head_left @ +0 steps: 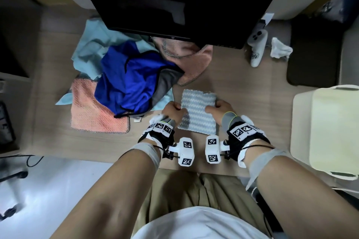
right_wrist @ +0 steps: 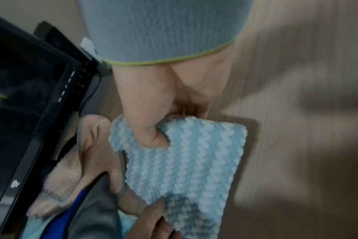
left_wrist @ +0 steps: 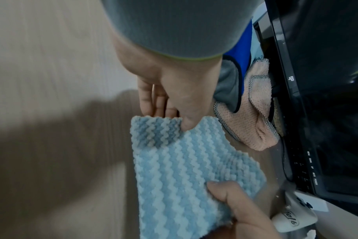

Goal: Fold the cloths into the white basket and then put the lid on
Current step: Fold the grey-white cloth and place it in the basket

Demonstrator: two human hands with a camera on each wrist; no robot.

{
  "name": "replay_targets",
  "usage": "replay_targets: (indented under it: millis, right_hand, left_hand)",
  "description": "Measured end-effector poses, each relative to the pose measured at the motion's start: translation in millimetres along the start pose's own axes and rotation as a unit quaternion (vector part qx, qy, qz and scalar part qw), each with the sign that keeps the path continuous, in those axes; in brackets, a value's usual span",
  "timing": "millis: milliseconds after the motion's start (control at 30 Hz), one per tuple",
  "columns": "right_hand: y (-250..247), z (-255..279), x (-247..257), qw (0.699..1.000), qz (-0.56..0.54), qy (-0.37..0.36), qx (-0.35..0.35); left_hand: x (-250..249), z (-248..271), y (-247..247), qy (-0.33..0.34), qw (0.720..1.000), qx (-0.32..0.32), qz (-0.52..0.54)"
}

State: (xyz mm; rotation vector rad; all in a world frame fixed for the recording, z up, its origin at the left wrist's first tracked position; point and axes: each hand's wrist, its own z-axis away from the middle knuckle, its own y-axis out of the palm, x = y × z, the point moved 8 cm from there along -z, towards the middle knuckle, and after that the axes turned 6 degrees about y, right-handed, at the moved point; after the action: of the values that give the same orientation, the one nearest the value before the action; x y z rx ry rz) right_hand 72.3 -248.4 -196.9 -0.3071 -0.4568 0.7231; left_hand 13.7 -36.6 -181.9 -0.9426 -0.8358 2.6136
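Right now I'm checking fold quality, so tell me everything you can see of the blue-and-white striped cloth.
The striped cloth is a plush, ribbed fabric with wavy light-blue and white bands. It lies on the wooden desk as a rough rectangle, directly in front of the person. The left hand pinches its left edge, thumb on top, and the right hand pinches its right edge. The pink towel lies just beyond its far edge. Whether it is already doubled over I cannot tell.
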Motion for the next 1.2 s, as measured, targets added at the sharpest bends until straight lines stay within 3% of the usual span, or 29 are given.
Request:
replay_targets:
  millis: [100,267,367,500,733,833,933,1067,1200]
  right_hand:
    - [-9.4,1.7,1.6,0.999,-0.042,-0.019,0.003]
    - [-40.0,23.5,11.3,0.995,-0.077,-0.058,0.011]
    - [-61.9,27.9,2.6,0.991,-0.121,-0.055,-0.009]
    - [-93.4,37.0,-16.3,0.985,-0.164,-0.044,-0.017]
    - [-149.4,34.0,-71.3,0.967,-0.250,-0.043,0.014]
    - [-172.8,33.9,-94.4,0.959,-0.278,-0.028,0.042]
    - [-204.8,38.4,-101.0,0.959,-0.277,-0.059,-0.002]
    - [-264.8,42.9,-123.4,0.956,-0.252,-0.100,-0.110]
    - [-288.9,36.5,-147.3,0.965,-0.196,-0.060,-0.166]
  left_hand:
    - [-4.6,-0.4,-0.5,-0.029,0.997,0.001,0.066]
    - [-46.1,16.6,20.5,0.006,0.962,0.121,0.243]
    - [-65.4,35.2,42.2,0.005,0.941,0.213,0.263]
    - [-82.5,53.5,71.3,-0.005,0.922,0.263,0.286]
    - [-148.7,97.4,93.6,0.067,0.955,0.166,0.236]
    - [-171.5,113.2,123.9,0.040,0.946,0.190,0.258]
    - [-185.2,122.3,144.7,0.037,0.944,0.213,0.249]
    - [-213.1,133.5,189.0,0.099,0.941,0.223,0.234]
    - [-234.1,146.1,217.6,0.107,0.939,0.249,0.212]
